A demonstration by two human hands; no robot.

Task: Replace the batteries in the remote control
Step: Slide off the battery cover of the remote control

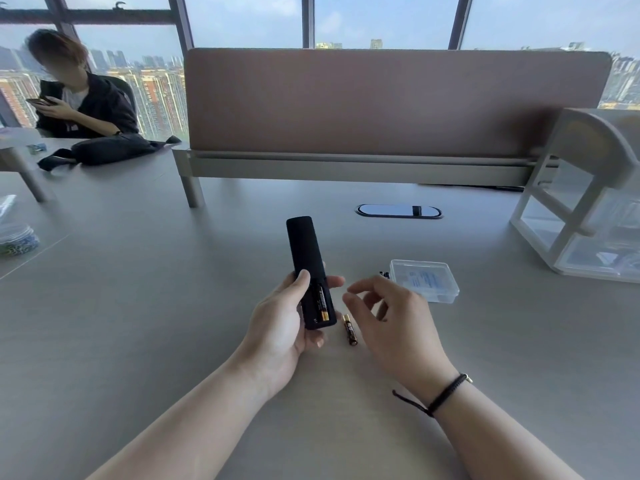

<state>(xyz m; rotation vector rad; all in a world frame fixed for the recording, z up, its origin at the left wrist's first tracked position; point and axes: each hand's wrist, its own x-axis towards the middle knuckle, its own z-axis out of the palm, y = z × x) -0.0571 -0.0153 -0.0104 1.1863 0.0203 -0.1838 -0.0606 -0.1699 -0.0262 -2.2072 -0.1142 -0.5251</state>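
Observation:
My left hand (284, 320) holds a black remote control (306, 258) back side up, its battery compartment uncovered. One black-and-gold battery (322, 301) sits in the right slot; the left slot looks empty. A second battery (349, 330) lies loose on the grey table (138, 289), just right of the remote's lower end. My right hand (391, 317) hovers above and to the right of that loose battery, fingers curled and apart, holding nothing.
A clear plastic box (424, 280) lies right of my hands, with small dark items (383, 274) at its left edge. A white rack (585, 202) stands far right, a divider panel (394, 102) behind. A person sits far left behind a black bag (114, 148).

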